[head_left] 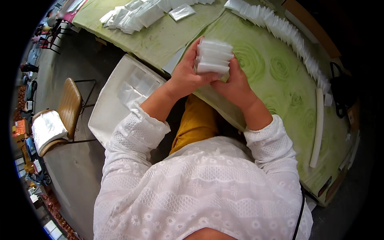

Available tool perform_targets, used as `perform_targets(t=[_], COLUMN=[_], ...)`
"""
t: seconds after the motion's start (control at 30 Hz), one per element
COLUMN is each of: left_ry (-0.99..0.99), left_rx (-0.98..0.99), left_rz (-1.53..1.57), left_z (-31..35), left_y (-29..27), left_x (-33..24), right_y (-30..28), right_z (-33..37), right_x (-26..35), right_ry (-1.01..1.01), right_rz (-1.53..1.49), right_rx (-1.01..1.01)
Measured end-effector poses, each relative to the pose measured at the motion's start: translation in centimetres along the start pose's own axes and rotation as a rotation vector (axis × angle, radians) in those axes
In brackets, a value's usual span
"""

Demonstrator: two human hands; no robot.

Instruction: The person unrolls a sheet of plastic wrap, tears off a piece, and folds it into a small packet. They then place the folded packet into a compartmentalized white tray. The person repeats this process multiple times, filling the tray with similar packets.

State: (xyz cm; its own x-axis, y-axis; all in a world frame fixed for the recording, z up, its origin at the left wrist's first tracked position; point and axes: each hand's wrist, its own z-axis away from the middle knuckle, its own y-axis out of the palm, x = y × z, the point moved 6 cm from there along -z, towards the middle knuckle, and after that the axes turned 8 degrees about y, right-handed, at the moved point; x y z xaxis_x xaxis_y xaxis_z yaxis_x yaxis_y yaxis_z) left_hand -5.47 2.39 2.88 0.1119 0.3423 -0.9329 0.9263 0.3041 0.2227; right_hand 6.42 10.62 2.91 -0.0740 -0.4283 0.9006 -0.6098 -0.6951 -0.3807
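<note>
Between my two hands is a stack of clear plastic bags (214, 56), folded into small bundles and held above the near edge of the green table. My left hand (187, 72) wraps round the stack's left side and underneath, thumb across the front. On the right side, my right hand (236, 82) grips the lower corner with its fingers partly hidden behind the stack. Below my left forearm stands a white bin (108, 106) with several similar clear packets (140, 84) inside.
A pile of clear packets (138, 16) lies at the table's far left. A long row of them (276, 28) curves along the far right, ending near a white tube (318, 128). The table (256, 60) has a green rose-patterned cover. A brown chair (69, 104) stands left.
</note>
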Motion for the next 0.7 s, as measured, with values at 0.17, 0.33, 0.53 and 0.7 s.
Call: perform_targets(t=[0.17,0.33,0.53,0.7], left_ry=[0.186,0.155,-0.248,-0.423], left_rx=[0.115,0.220,0.011,-0.104], left_rz=[-0.310,-0.423,-0.164,0.468], left_z=[2.1,2.8,7.0,14.2], left_y=[1.6,0.8,-0.7,-12.3], left_x=[1.9,0.6,-2.2,-6.2], right_y=[0.7,1.5,4.9,8.2], right_z=[2.9,2.4,5.3,6.8], right_x=[-1.4,-0.3,4.7,7.5], right_ry=[-0.007,0.039,0.354,0.379], right_rz=[0.035,-0.117,-0.442,-0.511], right_rx=[-0.044,-0.006,0.136,0.447])
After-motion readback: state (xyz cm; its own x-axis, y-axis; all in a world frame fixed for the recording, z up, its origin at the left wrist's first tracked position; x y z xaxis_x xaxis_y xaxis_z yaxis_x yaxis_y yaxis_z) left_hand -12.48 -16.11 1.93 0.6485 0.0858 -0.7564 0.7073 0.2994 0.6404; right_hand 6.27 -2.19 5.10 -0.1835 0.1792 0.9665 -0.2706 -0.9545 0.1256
